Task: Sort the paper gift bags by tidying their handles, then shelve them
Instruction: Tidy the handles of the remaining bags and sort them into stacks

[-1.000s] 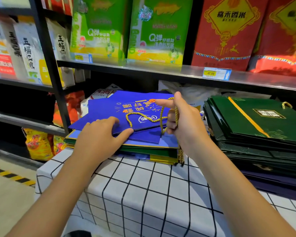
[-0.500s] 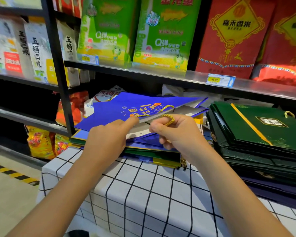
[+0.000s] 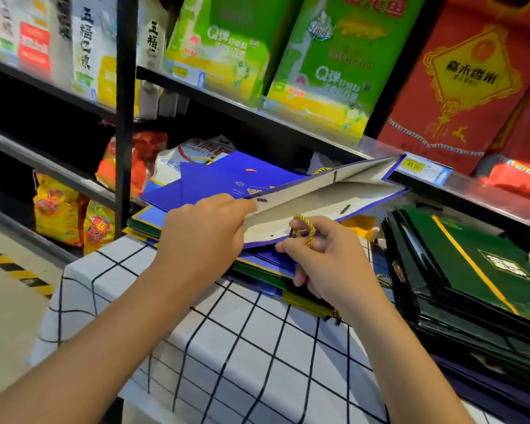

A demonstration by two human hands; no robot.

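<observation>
Left hand (image 3: 205,231): the mouth of the top blue bag (image 3: 288,191) is gripped and held open.
Right hand (image 3: 325,258): the gold cord handle (image 3: 305,229) is pinched at that mouth.
Blue stack (image 3: 257,264): left of the green stack (image 3: 471,270), on the checked cloth (image 3: 227,347).
Progress: early by appearance; one handle is being tucked, shelving not begun.

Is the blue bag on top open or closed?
Open. The left hand lifts the upper side of the blue bag, showing its pale inside, while the right hand pinches the gold rope handle.

Shop shelves stuffed with rice

Green boxes (image 3: 325,65) and red boxes (image 3: 459,87) up top, a yellow price tag (image 3: 412,166) on the shelf edge (image 3: 288,120), checkered cloth (image 3: 257,362) below.
</observation>
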